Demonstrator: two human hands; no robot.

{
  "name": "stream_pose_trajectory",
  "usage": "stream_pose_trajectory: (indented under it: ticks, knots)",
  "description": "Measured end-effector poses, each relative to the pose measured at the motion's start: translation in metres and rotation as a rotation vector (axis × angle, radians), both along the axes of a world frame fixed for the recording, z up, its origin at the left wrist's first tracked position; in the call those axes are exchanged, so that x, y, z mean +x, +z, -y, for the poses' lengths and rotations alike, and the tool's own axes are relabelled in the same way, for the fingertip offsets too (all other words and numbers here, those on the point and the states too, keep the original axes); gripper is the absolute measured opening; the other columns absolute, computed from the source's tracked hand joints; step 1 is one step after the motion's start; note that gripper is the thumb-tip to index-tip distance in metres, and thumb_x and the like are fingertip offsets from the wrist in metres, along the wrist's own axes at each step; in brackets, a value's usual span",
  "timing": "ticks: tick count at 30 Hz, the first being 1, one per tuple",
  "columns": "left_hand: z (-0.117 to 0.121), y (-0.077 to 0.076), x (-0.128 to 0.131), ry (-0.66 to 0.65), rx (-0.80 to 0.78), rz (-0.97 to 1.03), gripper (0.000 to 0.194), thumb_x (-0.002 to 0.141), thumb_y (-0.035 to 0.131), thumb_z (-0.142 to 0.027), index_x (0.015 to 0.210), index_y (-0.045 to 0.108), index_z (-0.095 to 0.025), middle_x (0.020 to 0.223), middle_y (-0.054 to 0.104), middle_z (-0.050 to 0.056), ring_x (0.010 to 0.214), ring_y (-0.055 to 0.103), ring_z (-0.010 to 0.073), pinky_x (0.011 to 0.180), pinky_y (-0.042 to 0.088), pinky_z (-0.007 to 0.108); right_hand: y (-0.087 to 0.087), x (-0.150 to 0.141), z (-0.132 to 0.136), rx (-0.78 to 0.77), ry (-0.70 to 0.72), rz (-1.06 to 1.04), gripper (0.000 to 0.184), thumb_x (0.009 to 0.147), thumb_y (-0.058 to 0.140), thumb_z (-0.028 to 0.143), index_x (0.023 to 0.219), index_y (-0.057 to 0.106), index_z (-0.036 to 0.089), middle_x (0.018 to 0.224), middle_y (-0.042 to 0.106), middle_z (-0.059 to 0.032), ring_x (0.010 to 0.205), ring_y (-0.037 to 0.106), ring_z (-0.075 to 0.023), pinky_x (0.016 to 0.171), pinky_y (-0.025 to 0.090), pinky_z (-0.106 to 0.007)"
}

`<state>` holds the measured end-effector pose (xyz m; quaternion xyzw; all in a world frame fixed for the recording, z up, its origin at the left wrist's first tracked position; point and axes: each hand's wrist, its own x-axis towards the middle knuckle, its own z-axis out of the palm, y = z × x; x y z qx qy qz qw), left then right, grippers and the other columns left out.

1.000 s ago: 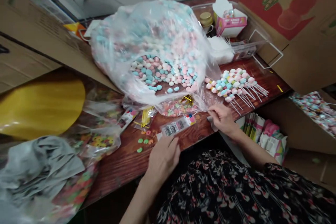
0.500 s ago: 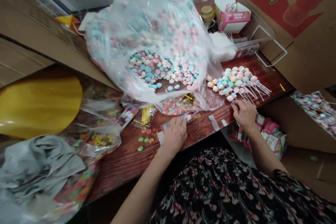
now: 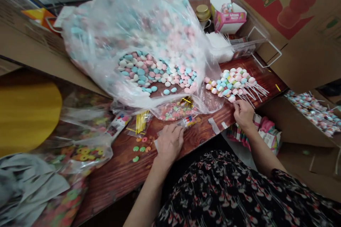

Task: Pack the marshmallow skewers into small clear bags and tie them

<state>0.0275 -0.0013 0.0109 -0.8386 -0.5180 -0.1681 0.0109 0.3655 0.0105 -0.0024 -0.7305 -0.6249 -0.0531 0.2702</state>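
My left hand [image 3: 169,143] lay palm down, fingers half open and resting on a clear cellophane packet [image 3: 166,131] with a printed label, pinning it flat rather than gripping it. My right hand [image 3: 243,115] was pinched nearly closed at the near end of a row of pastel candy lollipops [image 3: 231,84]; whether it had hold of a stick, I cannot tell. The lollipops lay side by side on the wooden surface [image 3: 114,181], heads toward a big clear plastic bag of pastel candies [image 3: 157,74], probably so they stayed together and within reach. That bag sagged open toward me, its candies easy to get at. Green and orange ring candies [image 3: 140,148] lay loose beside my left hand, and a bundle of yellow sticks [image 3: 141,124] sat just above them.
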Motion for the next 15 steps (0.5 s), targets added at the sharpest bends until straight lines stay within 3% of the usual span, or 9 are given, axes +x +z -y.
stream_pose_trajectory:
  ticks: [5, 9, 15]
  knots:
    - [0.003, 0.005, -0.004, 0.007, -0.123, 0.114, 0.023, 0.094, 0.048, -0.023, 0.097, 0.071, -0.018, 0.094, 0.070, 0.009, 0.084, 0.058, 0.0219, 0.078, 0.047, 0.034, -0.003, -0.001, 0.007, 0.204, 0.000, -0.259, 0.019, 0.092, 0.047, 0.030, 0.085, 0.061, 0.019, 0.077, 0.064, -0.0049, 0.070, 0.057, -0.0178, 0.070, 0.045, -0.030]
    - [0.001, 0.000, -0.006, 0.032, -0.161, 0.258, 0.022, 0.093, 0.050, -0.021, 0.083, 0.070, -0.019, 0.084, 0.069, 0.007, 0.079, 0.059, 0.0196, 0.076, 0.048, 0.033, 0.003, -0.005, 0.011, 0.264, 0.047, -0.312, 0.016, 0.090, 0.050, 0.031, 0.089, 0.062, 0.019, 0.078, 0.065, -0.0043, 0.070, 0.060, -0.0175, 0.069, 0.047, -0.030]
    - [-0.002, -0.001, -0.007, 0.107, -0.219, 0.555, 0.021, 0.087, 0.062, -0.027, 0.068, 0.067, -0.019, 0.069, 0.065, 0.002, 0.069, 0.060, 0.0153, 0.067, 0.047, 0.028, 0.028, -0.010, 0.018, 0.199, 0.362, -0.255, 0.010, 0.088, 0.055, 0.023, 0.089, 0.064, 0.020, 0.078, 0.069, -0.0039, 0.068, 0.064, -0.0159, 0.066, 0.050, -0.028]
